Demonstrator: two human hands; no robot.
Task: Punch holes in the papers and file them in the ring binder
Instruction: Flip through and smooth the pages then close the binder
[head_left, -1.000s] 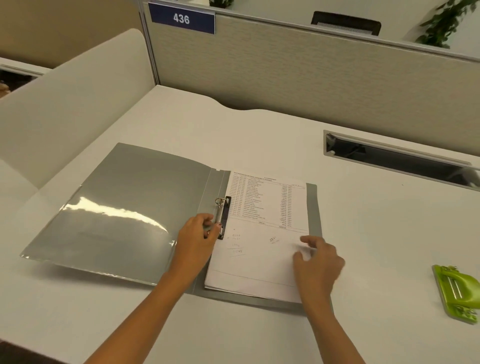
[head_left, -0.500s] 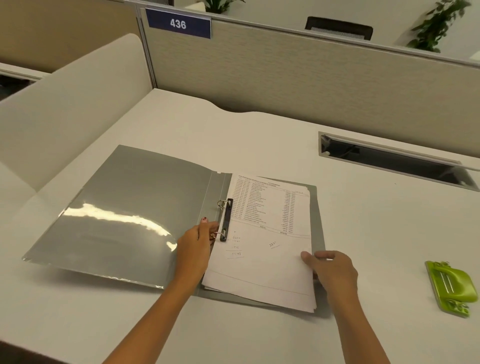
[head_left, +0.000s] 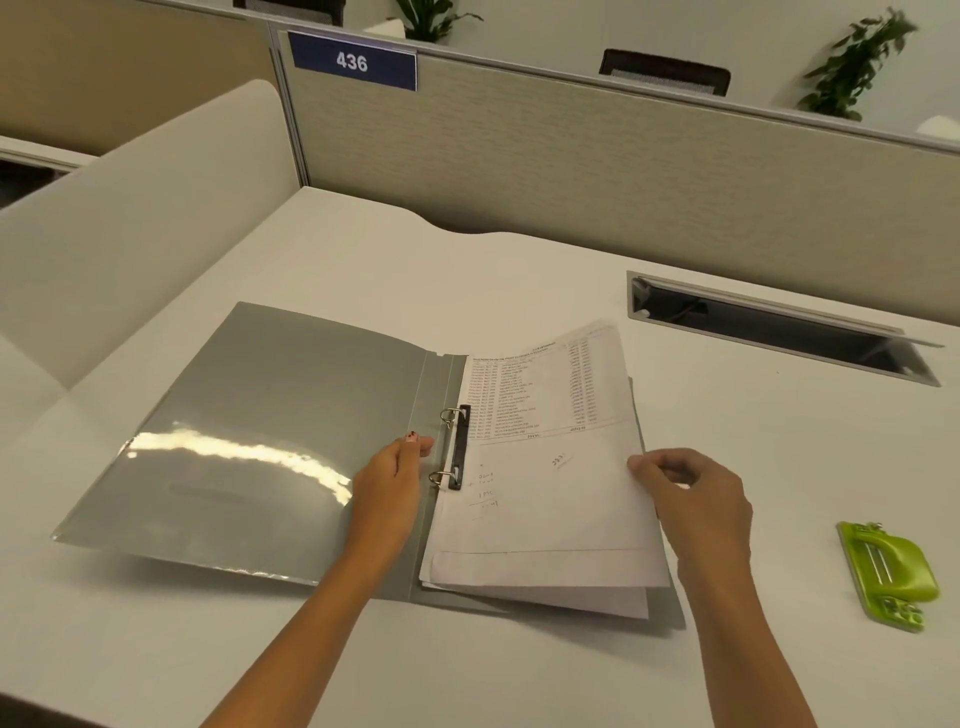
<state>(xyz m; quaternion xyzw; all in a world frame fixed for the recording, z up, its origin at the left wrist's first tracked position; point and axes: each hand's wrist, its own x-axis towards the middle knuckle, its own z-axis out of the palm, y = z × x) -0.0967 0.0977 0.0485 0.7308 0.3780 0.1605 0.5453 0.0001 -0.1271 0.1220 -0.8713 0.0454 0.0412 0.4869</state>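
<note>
Raised since earlier, papers (head_left: 545, 493) were pinched by the right hand (head_left: 696, 499), likely for threading; the left hand (head_left: 389, 483) was rested open on the binder (head_left: 260, 415).

Bright, even indoor light falls from overhead with a slightly warm cast. A long white glare streak crosses the glossy grey plastic binder cover (head_left: 234, 452), and a soft shadow lies under its near edge on the pale white surface (head_left: 519, 270). The green leafy plant (head_left: 852, 62) at top right is smeared. The beige fabric partition (head_left: 623, 171) bows with wide-angle distortion.
</note>
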